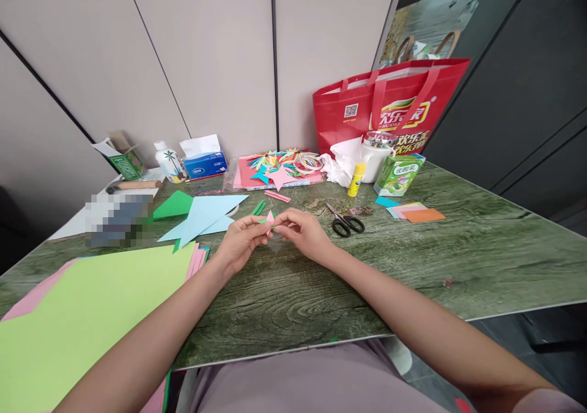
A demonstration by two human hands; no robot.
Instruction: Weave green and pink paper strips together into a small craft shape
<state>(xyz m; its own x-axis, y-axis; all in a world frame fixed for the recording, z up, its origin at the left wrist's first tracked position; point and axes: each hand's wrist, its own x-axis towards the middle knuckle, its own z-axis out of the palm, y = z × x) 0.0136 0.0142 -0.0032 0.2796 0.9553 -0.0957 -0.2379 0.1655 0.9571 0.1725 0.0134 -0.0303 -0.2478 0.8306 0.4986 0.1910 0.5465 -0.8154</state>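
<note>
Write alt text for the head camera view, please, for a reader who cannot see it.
A person's bare left hand and right hand hold a small pink-and-green paper piece between their fingertips above a green wood-grain table. Black-handled metal scissors lie to the right, a large lime-green paper sheet to the left, and a red shopping bag stands behind.

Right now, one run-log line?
left hand: holding pink-and-green paper piece | right hand: pinching same piece | scissors: on table, unheld | glue stick: on table
</note>
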